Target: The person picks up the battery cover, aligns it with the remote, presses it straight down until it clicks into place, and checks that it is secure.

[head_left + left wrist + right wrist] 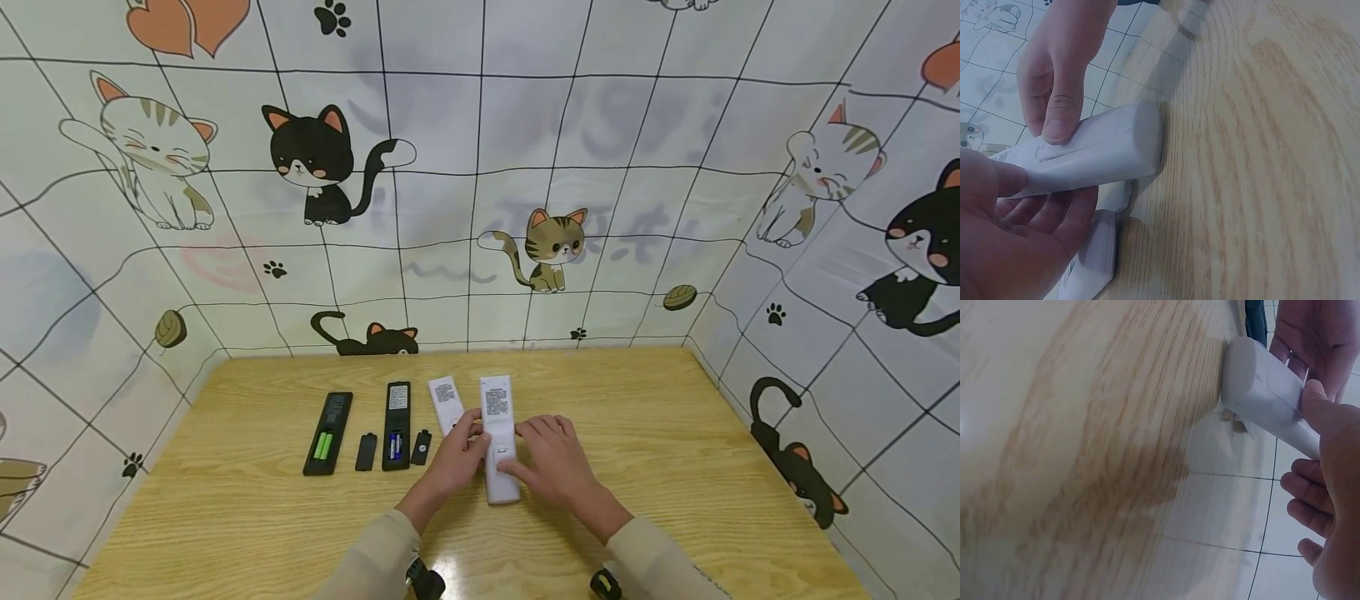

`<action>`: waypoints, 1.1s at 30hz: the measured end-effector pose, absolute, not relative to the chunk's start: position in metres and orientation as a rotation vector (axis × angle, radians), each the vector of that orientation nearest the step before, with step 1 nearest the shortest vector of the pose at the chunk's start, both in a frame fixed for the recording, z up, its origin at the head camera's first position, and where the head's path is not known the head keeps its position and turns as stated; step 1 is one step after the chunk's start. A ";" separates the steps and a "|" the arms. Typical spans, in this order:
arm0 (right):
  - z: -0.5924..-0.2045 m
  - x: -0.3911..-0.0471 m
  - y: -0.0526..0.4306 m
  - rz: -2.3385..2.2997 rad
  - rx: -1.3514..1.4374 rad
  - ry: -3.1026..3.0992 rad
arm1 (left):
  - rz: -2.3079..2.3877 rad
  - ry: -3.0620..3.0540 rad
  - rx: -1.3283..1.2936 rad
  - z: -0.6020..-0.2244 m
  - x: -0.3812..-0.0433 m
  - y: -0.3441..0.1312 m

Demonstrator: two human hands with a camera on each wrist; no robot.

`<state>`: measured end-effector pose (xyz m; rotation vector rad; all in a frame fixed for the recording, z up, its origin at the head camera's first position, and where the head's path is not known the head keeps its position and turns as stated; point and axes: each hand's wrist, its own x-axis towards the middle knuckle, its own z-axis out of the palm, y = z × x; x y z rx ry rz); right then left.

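A white remote control (497,442) is held back side up over the table, its label at the far end and its battery cover (501,457) at the near end. My left hand (456,460) grips it from the left, thumb on the edge and fingers underneath. From the right, my right hand (557,462) holds it with the thumb pressed on the cover and fingertips at the side. The cover looks in place. A second white remote control (446,398) lies just left, partly hidden by my left hand.
Left on the wooden table (247,500) lie a black remote (328,433) with green batteries showing and another black remote (398,417) with blue batteries. Beside them are two loose black battery covers, one larger (366,452), one smaller (422,447). Cat-patterned cloth (450,192) surrounds the table.
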<state>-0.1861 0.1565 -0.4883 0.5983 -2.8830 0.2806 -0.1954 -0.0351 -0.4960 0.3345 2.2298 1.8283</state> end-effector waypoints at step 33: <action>-0.483 -0.190 0.151 0.342 0.533 -2.942 | 1.830 2.262 0.327 -0.493 -0.194 -0.033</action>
